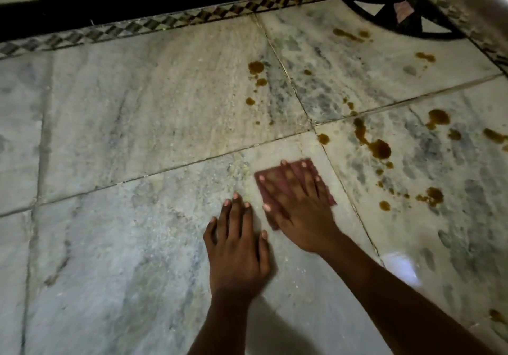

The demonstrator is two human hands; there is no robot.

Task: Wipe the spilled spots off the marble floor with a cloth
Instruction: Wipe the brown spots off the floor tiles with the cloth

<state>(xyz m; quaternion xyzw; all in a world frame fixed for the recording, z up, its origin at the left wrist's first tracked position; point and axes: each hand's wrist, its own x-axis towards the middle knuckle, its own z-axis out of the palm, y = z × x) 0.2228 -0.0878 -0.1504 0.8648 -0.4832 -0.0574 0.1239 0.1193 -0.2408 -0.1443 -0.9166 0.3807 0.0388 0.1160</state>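
- Pressing flat, right hand (299, 211), fingers (286, 178) spread wide, pins the reddish cloth (308, 169) to the marble floor (137, 107).
- Left hand (236, 247) rests beside it, fingers straight.
- Brown spilled spots (380, 148) lie beyond, untouched.

Marble floor (137, 123): big pale grey-white slabs w/ darker grey veins, thin dark joint lines (288, 79) crossing btwn them. Along far edge a narrow checkered inlay strip (176, 20), dark & tan diamonds, then a wide black band (110, 0) behind it, cream surface beyond. Top right: black curved inlay motif (398, 22) w/ triangles, one pinkish. Light dim, warm; bright glare patch (400, 271) on floor at lower right.
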